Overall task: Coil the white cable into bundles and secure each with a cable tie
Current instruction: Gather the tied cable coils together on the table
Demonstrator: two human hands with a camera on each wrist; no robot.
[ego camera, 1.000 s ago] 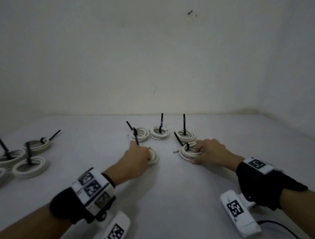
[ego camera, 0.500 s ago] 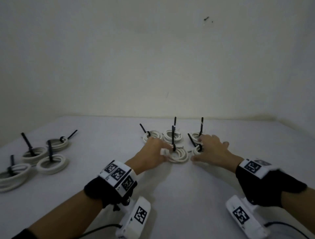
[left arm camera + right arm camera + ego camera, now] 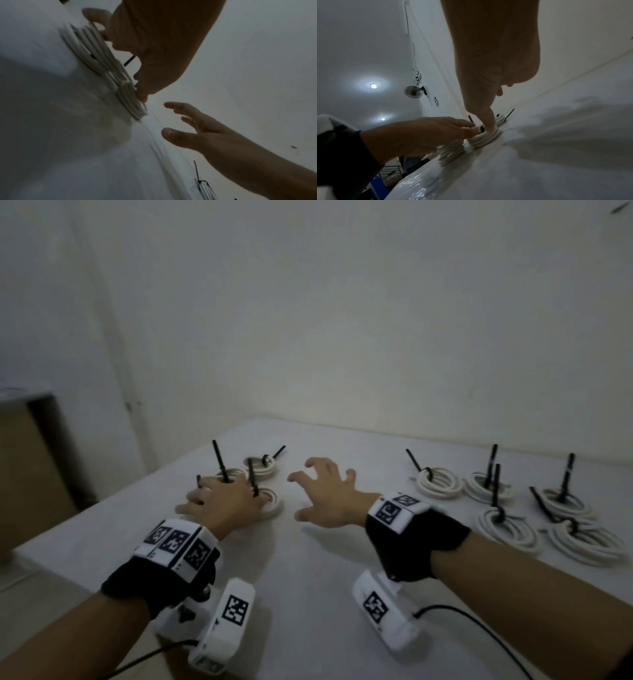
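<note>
Several white cable coils, each bound with a black cable tie, lie on the white table (image 3: 308,583). My left hand (image 3: 215,498) rests with spread fingers over the left group of coils; black tie tails stick up between the fingers. One coil (image 3: 274,503) shows at its right side and another (image 3: 263,467) lies behind. In the left wrist view the left hand's fingertips (image 3: 142,96) touch the coil stack (image 3: 132,104). My right hand (image 3: 323,493) hovers open, fingers spread, just right of that group. In the right wrist view its finger (image 3: 488,121) points down at a coil (image 3: 483,138); contact cannot be told.
A second group of tied coils (image 3: 507,525) lies at the right of the table. The table's left edge drops off beside a brown cabinet (image 3: 30,474). A wall runs close behind the table. Black leads trail from both wrist cameras near the front edge.
Both hands have left the middle group of coils and moved left to the other group. The left hand now lies over those coils, and the right hand has opened, holding nothing.
</note>
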